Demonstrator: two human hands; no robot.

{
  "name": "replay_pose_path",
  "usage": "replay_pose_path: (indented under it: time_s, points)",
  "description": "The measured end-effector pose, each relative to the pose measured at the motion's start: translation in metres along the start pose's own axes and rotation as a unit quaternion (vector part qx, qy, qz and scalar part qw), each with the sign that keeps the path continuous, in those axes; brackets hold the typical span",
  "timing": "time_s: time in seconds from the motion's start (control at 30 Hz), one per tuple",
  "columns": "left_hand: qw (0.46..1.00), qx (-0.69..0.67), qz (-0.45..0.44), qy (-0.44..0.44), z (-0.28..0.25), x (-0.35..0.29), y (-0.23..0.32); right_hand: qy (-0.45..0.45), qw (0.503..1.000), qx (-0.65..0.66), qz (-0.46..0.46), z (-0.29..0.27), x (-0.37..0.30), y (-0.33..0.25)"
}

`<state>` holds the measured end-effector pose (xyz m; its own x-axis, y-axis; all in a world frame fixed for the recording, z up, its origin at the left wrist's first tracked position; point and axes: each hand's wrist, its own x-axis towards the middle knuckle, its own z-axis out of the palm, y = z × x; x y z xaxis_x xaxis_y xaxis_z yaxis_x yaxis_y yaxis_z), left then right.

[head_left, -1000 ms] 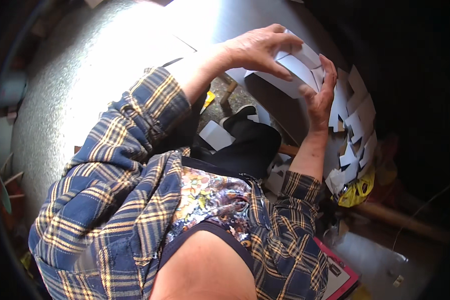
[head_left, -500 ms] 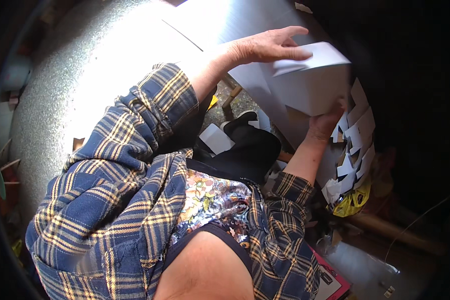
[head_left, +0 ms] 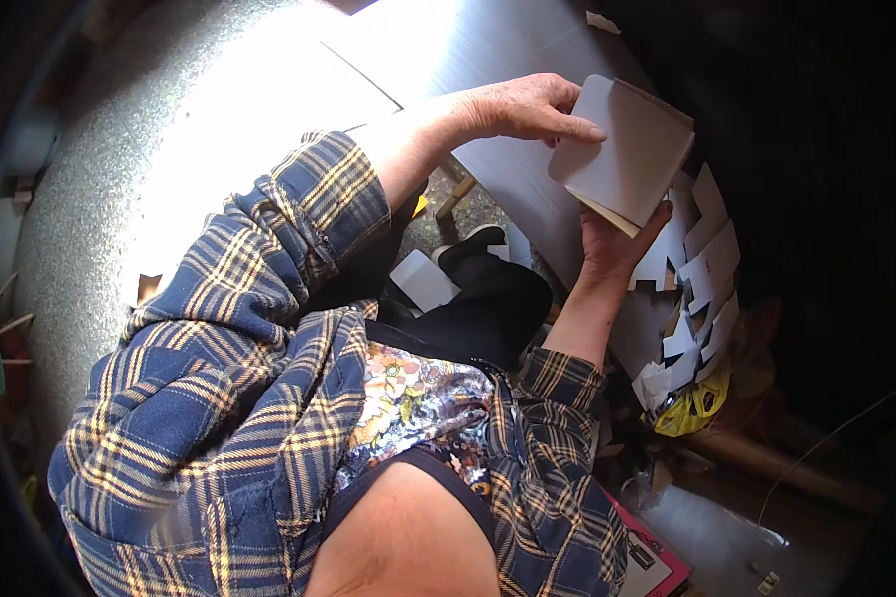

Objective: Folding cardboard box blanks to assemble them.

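A white box (head_left: 622,144) was held up.
The left hand (head_left: 530,107) and right hand (head_left: 612,244) both had fingers (head_left: 577,129) gripping its edges.

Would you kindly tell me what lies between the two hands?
A white carton lies between the left hand and the right hand, touching both, in the head view.

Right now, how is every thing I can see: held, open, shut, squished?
White carton: held tilted; open or shut, I can't tell.
Left hand: thumb on the carton's face, other fingertips partly hidden.
Right hand: holding the carton from below.
White card pieces: overlapping, notched edges showing.
Yellow bag: crumpled.
Lone white piece: lying down, unheld.
Pink-edged board: partly out of view.
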<state>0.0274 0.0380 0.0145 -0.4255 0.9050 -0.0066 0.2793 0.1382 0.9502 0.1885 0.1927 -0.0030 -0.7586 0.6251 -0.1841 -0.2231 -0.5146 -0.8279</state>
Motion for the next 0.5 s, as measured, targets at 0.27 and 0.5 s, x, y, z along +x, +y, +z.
replay_pose_path:
  time_s: [0.27,0.5]
  points:
    - [0.967,-0.249,0.038,0.033,-0.029,-0.009,0.002,-0.011,0.996,-0.052,-0.076,0.013,0.012,0.022]
    - [0.951,-0.306,0.017,-0.039,-0.022,-0.019,-0.003,-0.049,0.995,-0.055,-0.068,-0.015,0.014,0.053]
